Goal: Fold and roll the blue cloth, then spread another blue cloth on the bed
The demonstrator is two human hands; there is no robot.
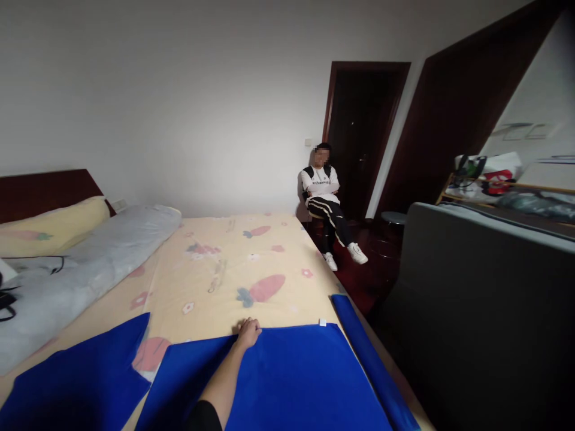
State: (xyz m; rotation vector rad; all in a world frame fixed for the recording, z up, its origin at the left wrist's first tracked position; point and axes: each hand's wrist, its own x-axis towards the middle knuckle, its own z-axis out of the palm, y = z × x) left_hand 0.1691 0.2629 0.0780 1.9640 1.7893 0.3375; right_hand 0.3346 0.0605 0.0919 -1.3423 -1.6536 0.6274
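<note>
- At the far left, a grey rolled quilt (85, 263) lies along the bed beside a yellow pillow (49, 227), with a dark cable (40, 260) across it; all of this is well apart from the hand.
- A loose flap of blue cloth (85, 377) lies at the lower left, apart from the main sheet, with a strip of the patterned bedsheet (224, 263) showing between them.
- One hand (248, 331), reaching in from below, rests at the far edge of the blue cloth, its fingers curled over or onto that edge. It looks like the left hand, though that is a judgement. Whether the fingers pinch the cloth or only press on it, I cannot tell.
- The other hand is out of view.
- The cloth is a deep, even blue, mostly flat, with a small white tag (322, 322) at its far right corner and a narrow folded strip running down the bed's right edge.
- Risks, as I judge them: pulling from one point only could skew or wrinkle the sheet; the strip near the edge could slide off the bed; a tug could ruck up the bedsheet beneath.
- At the right, a person (326, 191) sits on a chair by a dark door (363, 131), well apart from the bed.
</note>
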